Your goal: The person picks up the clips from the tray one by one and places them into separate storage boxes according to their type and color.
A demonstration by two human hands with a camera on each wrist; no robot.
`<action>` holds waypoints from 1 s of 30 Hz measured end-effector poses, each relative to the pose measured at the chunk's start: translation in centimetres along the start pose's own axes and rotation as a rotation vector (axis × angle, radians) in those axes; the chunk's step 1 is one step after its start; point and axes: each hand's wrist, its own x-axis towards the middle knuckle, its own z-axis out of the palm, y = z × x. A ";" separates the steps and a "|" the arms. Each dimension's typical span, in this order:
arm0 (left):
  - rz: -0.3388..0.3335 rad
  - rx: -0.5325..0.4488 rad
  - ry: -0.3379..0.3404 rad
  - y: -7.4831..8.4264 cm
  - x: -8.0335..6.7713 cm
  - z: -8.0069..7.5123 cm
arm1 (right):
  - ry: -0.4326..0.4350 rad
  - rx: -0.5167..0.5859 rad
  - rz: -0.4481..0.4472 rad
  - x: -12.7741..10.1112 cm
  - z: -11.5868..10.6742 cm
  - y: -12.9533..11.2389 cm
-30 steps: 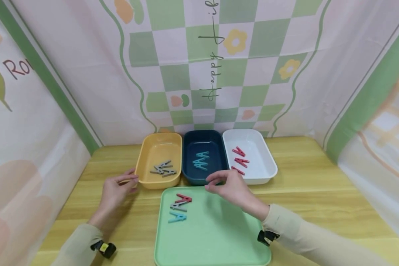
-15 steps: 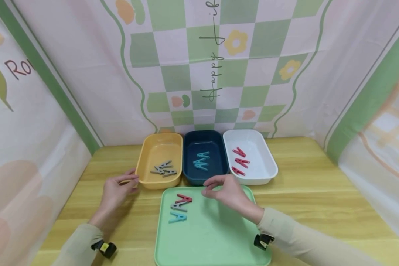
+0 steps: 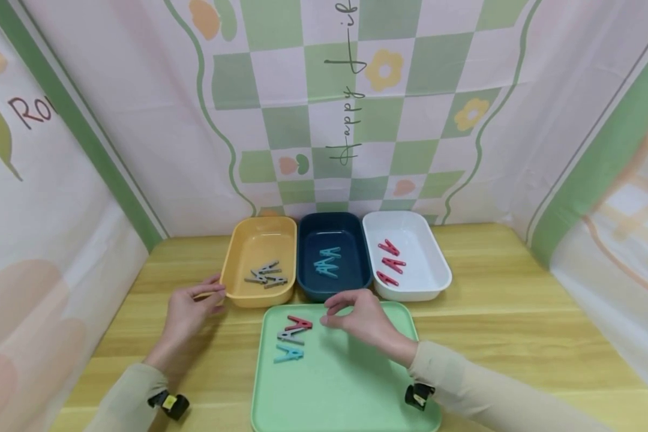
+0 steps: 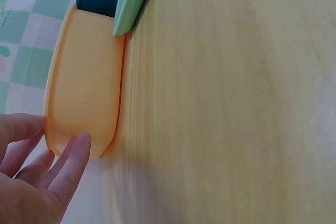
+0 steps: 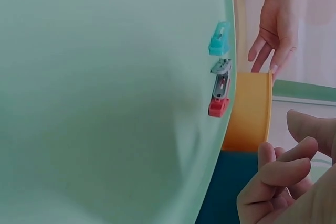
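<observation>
On the green tray (image 3: 345,396): a red peg (image 3: 302,324), a grey peg (image 3: 285,334) and a blue peg (image 3: 294,354), at the far left.
Yellow box (image 3: 261,237): grey pegs (image 3: 275,281), seemingly three.
Dark blue box (image 3: 332,225): blue pegs (image 3: 324,264), apparently three.
White box (image 3: 426,264): three red pegs (image 3: 393,264).
Pegs boxed: most, I judge, one colour per box; the tray's three look left over.
Right hand (image 3: 362,315): near the red peg, fingers loosely bent, thumb apart, holding nothing.
Left hand (image 3: 191,306): fingers extended, touching the yellow box's near left corner.
Bench (image 3: 518,300): boxes far, tray near.
</observation>
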 end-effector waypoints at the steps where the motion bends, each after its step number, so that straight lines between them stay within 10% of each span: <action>1: -0.002 0.000 -0.001 0.0 0.0 0.0 | 0.000 0.001 0.003 0.0 0.1 0.0; 30: 0.002 0.010 -0.004 0.1 -0.1 0.0 | -0.054 -0.035 -0.030 1.2 2.6 0.9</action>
